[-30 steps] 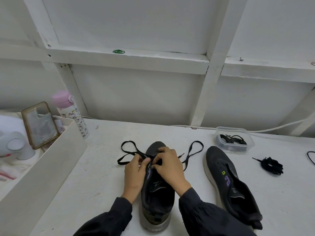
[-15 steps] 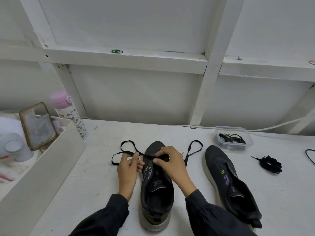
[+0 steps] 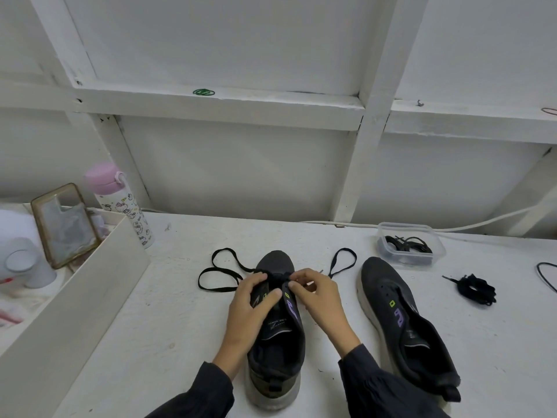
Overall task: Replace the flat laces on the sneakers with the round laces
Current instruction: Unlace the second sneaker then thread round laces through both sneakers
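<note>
A black sneaker (image 3: 275,351) stands toe-away in front of me. Its black flat lace (image 3: 223,271) loops out on both sides of the toe. My left hand (image 3: 248,309) pinches the left eyelet edge and the lace near the front. My right hand (image 3: 319,297) pinches the lace at the right eyelet row. A second black sneaker (image 3: 404,327) without a lace lies to the right. A clear plastic tub (image 3: 410,245) behind it holds black round laces (image 3: 407,244). A bundled black lace (image 3: 477,289) lies further right.
A white board wall (image 3: 75,303) runs along the left of the white table (image 3: 180,327). Behind it stand a pink-capped bottle (image 3: 120,203), a phone case (image 3: 64,224) and a white object. A white cable runs along the back wall.
My left hand has moved right from beside the sneaker onto its left eyelet edge. My right hand has stayed at the front eyelets.
</note>
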Action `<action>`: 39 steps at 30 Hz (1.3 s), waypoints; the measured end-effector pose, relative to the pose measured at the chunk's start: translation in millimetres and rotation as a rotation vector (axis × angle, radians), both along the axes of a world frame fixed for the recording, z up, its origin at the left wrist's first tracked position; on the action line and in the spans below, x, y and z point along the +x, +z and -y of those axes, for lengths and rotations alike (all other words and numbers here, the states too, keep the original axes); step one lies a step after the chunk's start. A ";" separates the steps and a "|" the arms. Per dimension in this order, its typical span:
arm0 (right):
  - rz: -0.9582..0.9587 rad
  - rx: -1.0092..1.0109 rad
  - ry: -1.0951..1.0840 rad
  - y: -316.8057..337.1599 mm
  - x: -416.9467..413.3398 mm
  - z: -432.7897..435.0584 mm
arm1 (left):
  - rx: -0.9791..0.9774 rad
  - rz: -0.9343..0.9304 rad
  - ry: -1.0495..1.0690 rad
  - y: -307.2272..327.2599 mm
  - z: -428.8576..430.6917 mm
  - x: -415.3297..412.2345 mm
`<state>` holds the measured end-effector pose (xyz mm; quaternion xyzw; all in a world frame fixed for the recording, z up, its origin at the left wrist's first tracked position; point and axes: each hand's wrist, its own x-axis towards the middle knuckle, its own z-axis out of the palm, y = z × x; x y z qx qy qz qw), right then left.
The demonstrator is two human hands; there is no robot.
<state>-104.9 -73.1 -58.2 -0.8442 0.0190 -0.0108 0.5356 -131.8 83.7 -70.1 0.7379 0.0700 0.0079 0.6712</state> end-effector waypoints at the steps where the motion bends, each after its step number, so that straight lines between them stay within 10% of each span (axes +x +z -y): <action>1: 0.024 -0.034 -0.008 -0.1 1.3 -1.0 | 0.010 -0.006 -0.031 -1.3 -0.1 -0.8; 12: 0.235 -0.543 0.203 9.1 18.0 -9.3 | 0.035 -0.059 -0.183 -1.6 -1.9 -8.3; 26: 0.045 -0.234 0.170 10.8 25.0 8.2 | 0.025 -0.069 -0.173 -2.7 -2.2 -8.6; 39: 0.169 -0.492 0.096 13.0 32.2 -9.7 | 0.019 -0.061 -0.176 -2.5 -1.5 -9.1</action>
